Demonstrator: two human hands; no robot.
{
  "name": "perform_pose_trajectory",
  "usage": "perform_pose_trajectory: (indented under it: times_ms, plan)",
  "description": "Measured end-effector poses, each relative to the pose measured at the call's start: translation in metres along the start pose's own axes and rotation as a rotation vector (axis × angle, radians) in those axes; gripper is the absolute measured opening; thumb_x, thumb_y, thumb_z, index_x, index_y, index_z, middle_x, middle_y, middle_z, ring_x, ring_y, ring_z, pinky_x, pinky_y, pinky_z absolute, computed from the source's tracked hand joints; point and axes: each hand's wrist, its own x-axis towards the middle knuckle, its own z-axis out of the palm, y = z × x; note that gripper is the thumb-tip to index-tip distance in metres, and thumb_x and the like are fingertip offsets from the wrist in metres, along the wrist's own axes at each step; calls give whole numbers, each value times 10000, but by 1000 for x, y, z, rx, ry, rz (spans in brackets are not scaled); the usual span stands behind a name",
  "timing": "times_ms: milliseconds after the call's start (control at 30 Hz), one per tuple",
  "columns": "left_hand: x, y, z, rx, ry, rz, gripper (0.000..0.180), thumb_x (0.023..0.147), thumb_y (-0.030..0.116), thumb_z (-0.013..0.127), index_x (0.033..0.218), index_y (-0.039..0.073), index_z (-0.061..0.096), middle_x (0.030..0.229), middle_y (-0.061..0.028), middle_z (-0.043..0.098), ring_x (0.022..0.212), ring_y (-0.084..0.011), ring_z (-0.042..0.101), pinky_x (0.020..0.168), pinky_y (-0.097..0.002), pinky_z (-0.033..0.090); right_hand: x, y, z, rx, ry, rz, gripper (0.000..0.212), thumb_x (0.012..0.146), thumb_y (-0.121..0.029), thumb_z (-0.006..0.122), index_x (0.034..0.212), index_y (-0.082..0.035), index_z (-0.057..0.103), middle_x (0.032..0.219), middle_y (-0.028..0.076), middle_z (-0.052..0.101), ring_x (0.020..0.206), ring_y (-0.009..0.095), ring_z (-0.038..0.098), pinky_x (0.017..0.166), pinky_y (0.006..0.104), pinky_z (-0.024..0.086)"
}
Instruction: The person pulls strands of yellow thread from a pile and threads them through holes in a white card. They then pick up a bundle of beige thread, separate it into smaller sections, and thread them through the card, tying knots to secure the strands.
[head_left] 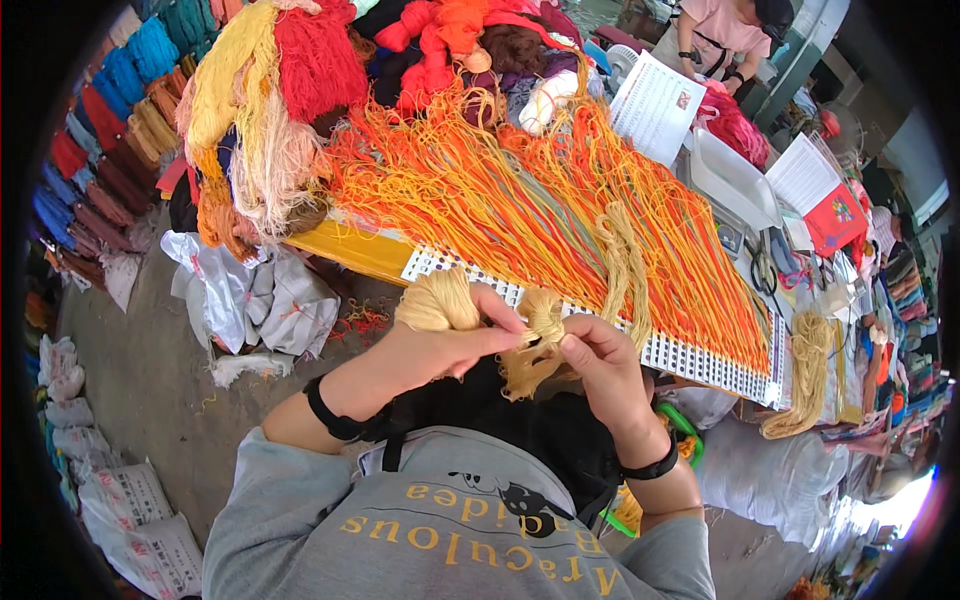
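A pale yellow skein of thread (438, 303) is bunched up between my hands, just in front of the table's near edge. My left hand (470, 335) is closed, thumb and fingers pinching the thread near its middle. On the other side my right hand (603, 362) pinches the looped end of the same skein, and some strands hang below it. Past my hands, a white perforated strip (690, 362) runs along the table edge. Many orange, yellow and olive threads (490, 200) lie across the table from this strip. A tan skein (624, 262) rests on top of them.
Piled yarn in red, yellow and cream (320, 60) covers the table's far left. To the right are a white tray (735, 180), scissors (765, 270) and another tan skein (808, 360). White plastic bags (255, 295) lie on the floor at left. A co-worker (725, 40) stands at the back right.
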Motion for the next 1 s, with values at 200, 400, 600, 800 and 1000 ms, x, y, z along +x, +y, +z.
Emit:
perform_pose_trajectory:
  times_ms: [200, 400, 600, 800, 1000]
  plan:
    - [2, -1, -24, -249, 34, -48, 101, 756, 22, 643, 850, 14, 603, 669, -69, 588, 394, -42, 412, 349, -158, 288, 0, -1, -5, 38, 133, -96, 171, 903, -163, 501, 937, 0, 540, 843, 10, 562, 759, 75, 507, 690, 188, 408]
    - [6, 3, -9, -275, -104, -263, 164, 820, 175, 613, 876, 22, 596, 645, -50, 585, 408, -34, 408, 356, -156, 290, 0, -13, 0, 174, 10, 41, 230, 901, -220, 508, 998, -13, 531, 843, 25, 572, 708, 68, 508, 630, 196, 416]
    - [-6, 16, -40, -154, 33, -37, 136, 842, 185, 588, 779, 65, 570, 624, -13, 539, 464, -23, 383, 424, -164, 315, -11, -24, -22, -308, 50, -62, 246, 887, -242, 532, 932, -3, 568, 690, -31, 495, 613, 41, 440, 554, 174, 356]
    - [-17, 24, -76, 629, -39, 18, 187, 865, 185, 542, 1000, 60, 577, 769, 17, 536, 596, -43, 438, 505, -179, 349, -13, -44, -55, 116, 215, -148, 270, 902, -247, 491, 820, 2, 557, 576, -58, 386, 493, 26, 290, 449, 196, 218]
    - [18, -5, -51, 394, -151, 271, 308, 901, 193, 463, 1127, 1, 550, 1169, -80, 542, 1079, -126, 485, 876, -250, 372, -1, -63, -14, 107, 33, -33, 285, 913, -243, 471, 844, 19, 559, 539, -61, 356, 464, 23, 263, 433, 194, 197]
